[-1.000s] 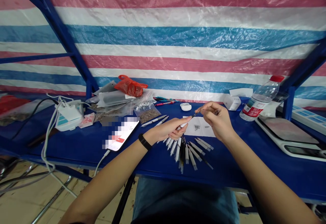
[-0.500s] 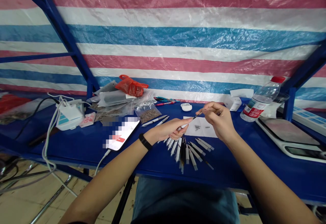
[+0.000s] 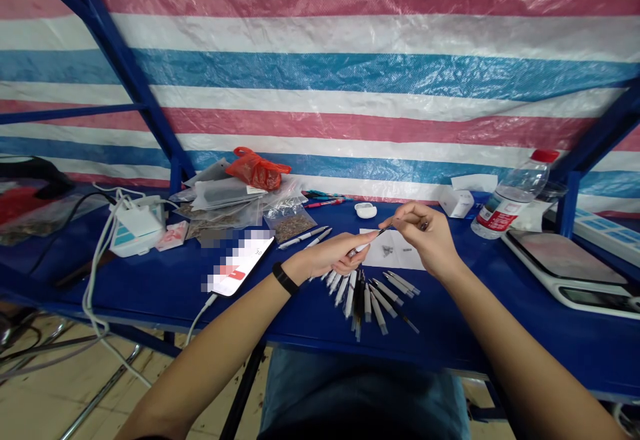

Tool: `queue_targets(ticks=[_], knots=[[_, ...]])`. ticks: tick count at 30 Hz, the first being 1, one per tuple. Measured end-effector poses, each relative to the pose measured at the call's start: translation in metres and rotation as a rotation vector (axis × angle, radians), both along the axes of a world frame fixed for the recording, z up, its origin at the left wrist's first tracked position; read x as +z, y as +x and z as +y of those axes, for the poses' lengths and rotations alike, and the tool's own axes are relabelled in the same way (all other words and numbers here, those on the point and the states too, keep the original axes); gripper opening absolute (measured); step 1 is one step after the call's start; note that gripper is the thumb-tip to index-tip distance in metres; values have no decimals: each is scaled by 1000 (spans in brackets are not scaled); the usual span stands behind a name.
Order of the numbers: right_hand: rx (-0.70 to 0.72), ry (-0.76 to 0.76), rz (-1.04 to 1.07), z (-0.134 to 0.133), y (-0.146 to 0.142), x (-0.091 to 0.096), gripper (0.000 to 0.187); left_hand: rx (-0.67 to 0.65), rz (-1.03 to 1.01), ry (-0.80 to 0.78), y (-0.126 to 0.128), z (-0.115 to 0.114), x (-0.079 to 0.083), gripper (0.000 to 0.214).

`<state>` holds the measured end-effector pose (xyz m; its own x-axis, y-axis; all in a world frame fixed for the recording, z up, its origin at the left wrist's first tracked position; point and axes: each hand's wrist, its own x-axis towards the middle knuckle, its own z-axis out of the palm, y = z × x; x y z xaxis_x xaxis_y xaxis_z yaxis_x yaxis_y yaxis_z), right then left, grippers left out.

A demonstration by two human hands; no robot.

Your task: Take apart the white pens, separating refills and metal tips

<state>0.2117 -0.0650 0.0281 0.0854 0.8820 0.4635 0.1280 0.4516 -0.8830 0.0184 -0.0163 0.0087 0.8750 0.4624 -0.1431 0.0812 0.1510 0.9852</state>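
Note:
My left hand [image 3: 345,253] is closed around a white pen [image 3: 361,248], which points up and to the right. At the pen's dark front end, the fingertips of my right hand [image 3: 423,233] pinch something thin and mostly hidden. A small dark piece [image 3: 425,225] also shows among the right hand's curled fingers. Below both hands, pen parts [image 3: 377,310], white barrels and dark thin refills among them, lie fanned out on the blue table [image 3: 300,307]. Behind the hands, a white paper sheet [image 3: 415,260] bears a small pile of metal pieces [image 3: 387,251].
A lit phone [image 3: 245,263] on a cable, whole pens [image 3: 303,237] and bags of small brown parts [image 3: 293,227] lie left. A white case [image 3: 365,210] sits behind the paper. A bottle [image 3: 515,193] and a scale [image 3: 570,267] stand right. A striped sheet [image 3: 320,73] hangs behind.
My right hand has shifted slightly toward the pen's front end. My left hand stays in place. A dark shape has come into view at the far left edge, over the bags there.

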Motion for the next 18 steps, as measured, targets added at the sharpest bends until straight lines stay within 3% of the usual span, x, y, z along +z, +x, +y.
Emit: queue_targets(ticks=[7, 18], knots=[[8, -61, -17, 1, 0, 1, 28, 37, -5, -8, 0, 0, 0, 64], [110, -202, 14, 1, 4, 6, 30, 62, 38, 187, -2, 4, -5, 71]])
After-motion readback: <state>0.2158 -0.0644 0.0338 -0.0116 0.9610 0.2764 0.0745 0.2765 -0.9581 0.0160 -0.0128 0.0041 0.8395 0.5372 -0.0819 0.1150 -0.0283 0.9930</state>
